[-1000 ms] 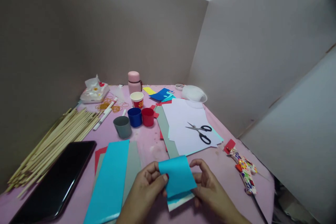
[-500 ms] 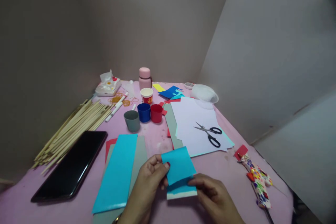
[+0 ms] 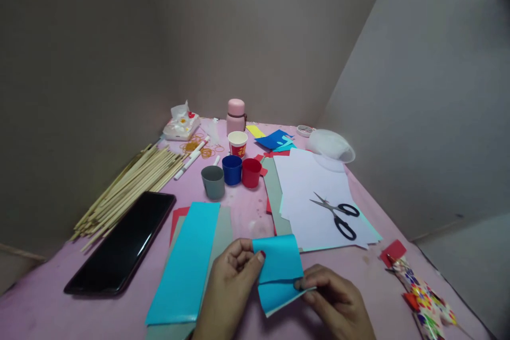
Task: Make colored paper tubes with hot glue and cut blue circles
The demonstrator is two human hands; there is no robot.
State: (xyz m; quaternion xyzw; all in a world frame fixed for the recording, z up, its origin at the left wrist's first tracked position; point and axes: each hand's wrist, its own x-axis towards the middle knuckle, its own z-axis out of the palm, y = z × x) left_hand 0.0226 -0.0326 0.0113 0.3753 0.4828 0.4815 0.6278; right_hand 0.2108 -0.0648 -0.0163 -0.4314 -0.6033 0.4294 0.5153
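Note:
Between my two hands is a folded piece of blue paper (image 3: 279, 260) with a pale lower edge. My left hand (image 3: 237, 279) pinches its left side, thumb on top and fingers behind. At the lower right corner, the thumb and fingers of my right hand (image 3: 334, 297) are closed on the same paper, where the bottom flap tilts up. To the left of my left hand lies a long blue paper strip (image 3: 187, 260) on grey and red sheets. Scissors (image 3: 337, 212) with black handles rest on white paper (image 3: 314, 180) beyond my right hand.
Grey (image 3: 213, 183), blue (image 3: 231, 171) and red cups (image 3: 252, 173) stand mid-table, with a paper cup (image 3: 238, 144) and pink flask (image 3: 236, 117) behind. At left are a phone (image 3: 123, 244) and wooden sticks (image 3: 131, 191). A colourful wrapped bundle (image 3: 422, 295) lies at right.
The view has turned slightly left, so things sit further right. The paper's lower flap has tilted, its right corner lifting in my right hand. Both hands keep their hold.

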